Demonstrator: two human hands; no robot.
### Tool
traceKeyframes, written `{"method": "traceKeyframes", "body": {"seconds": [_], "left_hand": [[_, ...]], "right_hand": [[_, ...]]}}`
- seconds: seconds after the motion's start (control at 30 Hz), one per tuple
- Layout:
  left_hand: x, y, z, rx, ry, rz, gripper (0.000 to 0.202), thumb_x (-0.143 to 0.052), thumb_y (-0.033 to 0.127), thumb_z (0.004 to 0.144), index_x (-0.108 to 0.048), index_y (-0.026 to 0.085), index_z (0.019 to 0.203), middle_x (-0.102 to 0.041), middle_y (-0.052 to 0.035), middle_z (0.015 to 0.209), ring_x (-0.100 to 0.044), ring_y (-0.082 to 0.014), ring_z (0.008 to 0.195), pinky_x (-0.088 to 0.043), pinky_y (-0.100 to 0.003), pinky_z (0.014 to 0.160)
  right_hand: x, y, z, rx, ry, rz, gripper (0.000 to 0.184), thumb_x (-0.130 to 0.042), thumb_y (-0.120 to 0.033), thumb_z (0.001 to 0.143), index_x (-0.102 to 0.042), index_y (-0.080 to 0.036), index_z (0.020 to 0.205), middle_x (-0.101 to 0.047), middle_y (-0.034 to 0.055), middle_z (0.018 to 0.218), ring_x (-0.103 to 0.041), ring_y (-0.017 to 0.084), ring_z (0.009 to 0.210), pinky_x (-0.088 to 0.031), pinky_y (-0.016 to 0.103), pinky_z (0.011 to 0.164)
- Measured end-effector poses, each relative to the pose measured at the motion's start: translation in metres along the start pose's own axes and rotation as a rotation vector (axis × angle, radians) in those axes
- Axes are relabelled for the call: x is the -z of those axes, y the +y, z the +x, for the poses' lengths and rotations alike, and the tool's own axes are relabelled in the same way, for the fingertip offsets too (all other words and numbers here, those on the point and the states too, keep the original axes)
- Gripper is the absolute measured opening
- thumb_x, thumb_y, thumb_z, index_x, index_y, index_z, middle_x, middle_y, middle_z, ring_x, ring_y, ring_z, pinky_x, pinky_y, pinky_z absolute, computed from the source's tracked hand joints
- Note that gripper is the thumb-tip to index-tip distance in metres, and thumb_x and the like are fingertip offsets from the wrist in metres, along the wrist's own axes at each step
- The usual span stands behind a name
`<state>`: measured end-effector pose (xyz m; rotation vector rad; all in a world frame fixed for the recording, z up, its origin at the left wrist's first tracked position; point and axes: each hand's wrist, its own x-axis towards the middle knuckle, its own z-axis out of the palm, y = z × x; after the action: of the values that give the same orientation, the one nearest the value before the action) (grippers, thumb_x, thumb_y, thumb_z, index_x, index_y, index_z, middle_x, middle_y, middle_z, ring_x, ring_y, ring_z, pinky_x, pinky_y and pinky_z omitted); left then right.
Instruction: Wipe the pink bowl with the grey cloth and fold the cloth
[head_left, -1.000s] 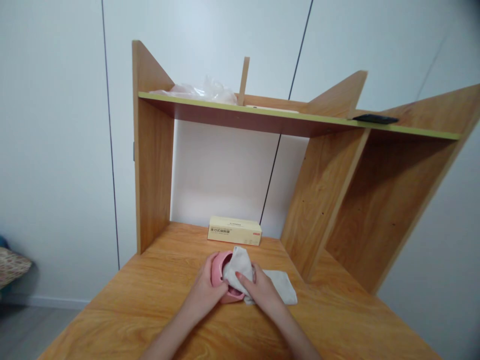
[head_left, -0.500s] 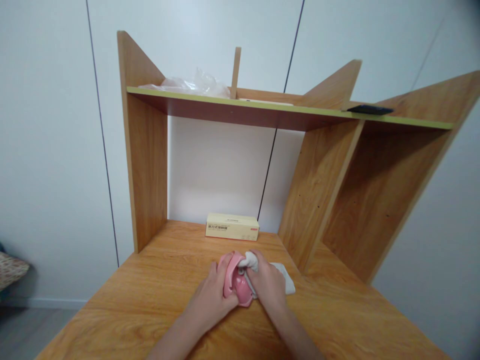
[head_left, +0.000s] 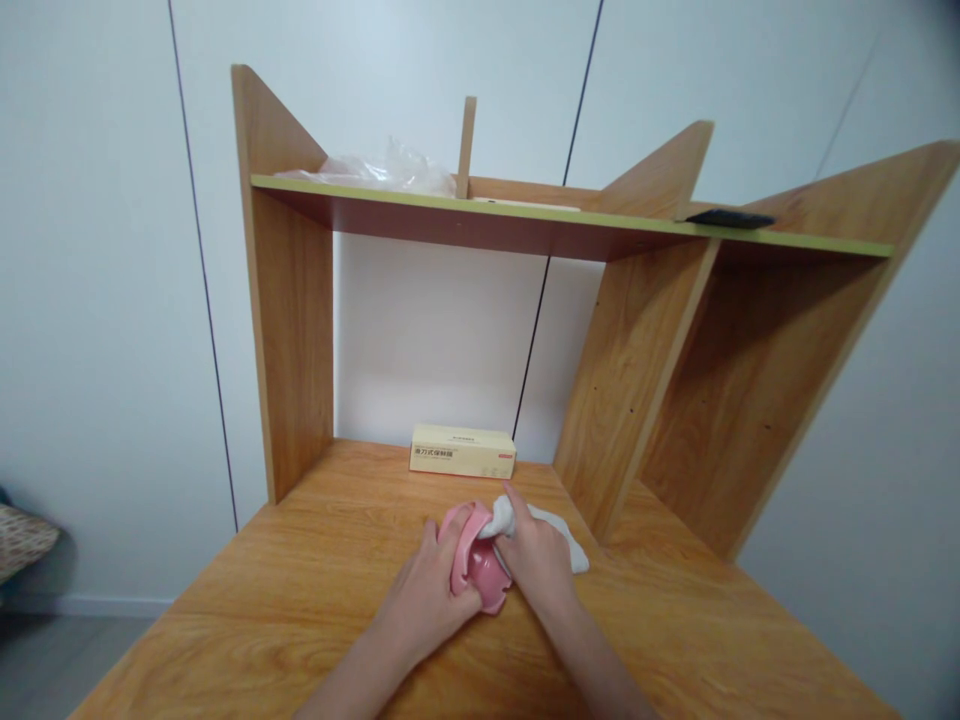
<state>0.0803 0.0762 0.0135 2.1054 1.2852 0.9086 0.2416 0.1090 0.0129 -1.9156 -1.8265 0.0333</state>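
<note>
Your left hand (head_left: 431, 597) curled round a pink container (head_left: 491, 580), your right hand (head_left: 541, 560) gripping pale cloth (head_left: 501, 518) at its rim, cream box (head_left: 462, 455) behind, wooden divider (head_left: 637, 380) to the right

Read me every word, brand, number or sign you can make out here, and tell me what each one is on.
"滑刀式保鲜膜", as best I can read it: front of the cream box.
Box top: dark lettering, too blurred to read.
Box front, right: red label and fine print, too small.
Pink container, cloth: none visible.
</note>
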Motion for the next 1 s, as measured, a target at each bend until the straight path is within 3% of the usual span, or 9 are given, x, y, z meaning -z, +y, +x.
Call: {"method": "traceKeyframes", "body": {"seconds": [0.1, 0.3, 0.43, 0.53, 0.67, 0.8, 0.87, 1.0], "left_hand": [[0.002, 0.002, -0.001, -0.006, -0.009, 0.042, 0.07, -0.05, 0.019, 0.065, -0.028, 0.033, 0.13, -0.046, -0.0054, 0.112, -0.053, -0.0232, 0.091, -0.04, -0.031, 0.08], [0.002, -0.01, 0.001, -0.011, 0.042, 0.024, 0.069, -0.05, 0.027, 0.072, -0.02, 0.028, 0.134, -0.047, -0.008, 0.116, -0.052, -0.0252, 0.098, -0.039, -0.036, 0.085], [-0.009, -0.023, 0.003, -0.012, 0.131, -0.164, 0.083, -0.056, 0.038, 0.073, -0.006, 0.02, 0.136, -0.032, -0.0116, 0.134, -0.035, -0.0257, 0.119, -0.029, -0.037, 0.097], [-0.018, -0.026, 0.005, -0.084, 0.102, -0.375, 0.087, -0.054, 0.032, 0.076, 0.006, 0.016, 0.135, -0.037, -0.0129, 0.131, -0.04, -0.0209, 0.116, -0.032, -0.032, 0.096], [-0.017, -0.023, 0.005, -0.042, 0.15, -0.337, 0.086, -0.055, 0.024, 0.072, 0.002, 0.016, 0.136, -0.047, -0.0108, 0.123, -0.05, -0.0201, 0.104, -0.038, -0.031, 0.09], [-0.01, -0.02, 0.002, -0.004, 0.165, -0.129, 0.083, -0.057, 0.021, 0.066, -0.012, 0.021, 0.135, -0.045, -0.0083, 0.126, -0.05, -0.024, 0.105, -0.038, -0.033, 0.089], [-0.009, -0.02, 0.0, -0.003, 0.163, -0.076, 0.081, -0.057, 0.022, 0.065, -0.015, 0.021, 0.135, -0.042, -0.0082, 0.13, -0.049, -0.0252, 0.107, -0.038, -0.033, 0.089], [-0.012, -0.022, 0.0, -0.017, 0.19, -0.039, 0.079, -0.056, 0.023, 0.066, -0.017, 0.02, 0.135, -0.04, -0.0083, 0.132, -0.047, -0.0252, 0.11, -0.037, -0.032, 0.091]], "right_hand": [[0.001, -0.001, -0.002, 0.013, 0.0, 0.02, 0.054, -0.049, -0.022, 0.07, -0.041, -0.018, 0.123, -0.067, 0.0088, 0.081, -0.061, 0.026, 0.079, -0.039, 0.029, 0.064], [-0.015, 0.014, -0.001, 0.007, -0.041, 0.454, 0.034, -0.044, -0.024, 0.072, -0.055, -0.021, 0.104, -0.067, 0.0042, 0.089, -0.06, 0.021, 0.086, -0.043, 0.026, 0.071], [-0.026, 0.012, -0.001, -0.044, -0.008, 0.626, 0.029, -0.036, -0.026, 0.076, -0.058, -0.017, 0.093, -0.066, 0.0057, 0.089, -0.06, 0.02, 0.084, -0.044, 0.028, 0.073], [-0.036, 0.007, -0.001, -0.06, -0.066, 0.67, 0.03, -0.035, -0.028, 0.076, -0.059, -0.013, 0.087, -0.067, 0.0083, 0.083, -0.062, 0.02, 0.077, -0.047, 0.026, 0.067], [-0.038, 0.005, 0.0, -0.069, -0.1, 0.628, 0.027, -0.042, -0.028, 0.073, -0.061, -0.011, 0.083, -0.067, 0.0096, 0.076, -0.062, 0.022, 0.071, -0.046, 0.027, 0.06], [-0.02, 0.002, -0.002, -0.074, 0.131, 0.34, 0.041, -0.047, -0.029, 0.073, -0.053, -0.017, 0.111, -0.066, 0.0089, 0.087, -0.061, 0.024, 0.08, -0.042, 0.03, 0.067], [-0.013, -0.001, -0.003, -0.028, 0.185, 0.174, 0.045, -0.046, -0.027, 0.074, -0.048, -0.02, 0.119, -0.067, 0.0077, 0.084, -0.061, 0.024, 0.078, -0.041, 0.029, 0.066], [-0.018, 0.001, -0.003, -0.02, 0.072, 0.121, 0.049, -0.048, -0.025, 0.074, -0.043, -0.018, 0.122, -0.067, 0.0083, 0.083, -0.062, 0.023, 0.077, -0.04, 0.027, 0.062]]}}
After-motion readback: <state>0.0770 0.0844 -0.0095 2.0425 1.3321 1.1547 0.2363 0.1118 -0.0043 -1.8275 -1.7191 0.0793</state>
